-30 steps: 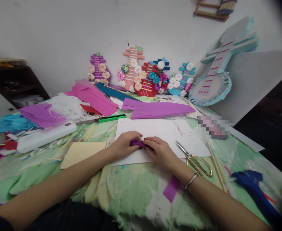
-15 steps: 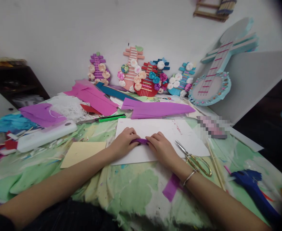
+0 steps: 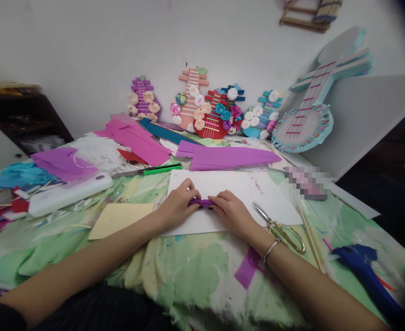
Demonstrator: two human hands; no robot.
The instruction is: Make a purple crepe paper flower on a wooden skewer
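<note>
A narrow gathered strip of purple crepe paper stretches between my two hands, just over a white sheet. My left hand pinches its left end between thumb and fingers. At the other end, my right hand grips it with closed fingers. The strip's ends are hidden inside the fingers. To the right of my right hand lie gold-handled scissors, blades slightly apart on the sheet. A scrap of purple paper lies below my right wrist.
Purple paper sheets and a green-handled cutter lie beyond the white sheet. A yellow card is at left, a blue glue gun at right beside thin sticks. Decorated lute-shaped crafts lean on the wall.
My left fingers have lifted slightly and shifted their pinch on the purple strip. My right hand keeps nearly the same place. The whole view has moved a little.
</note>
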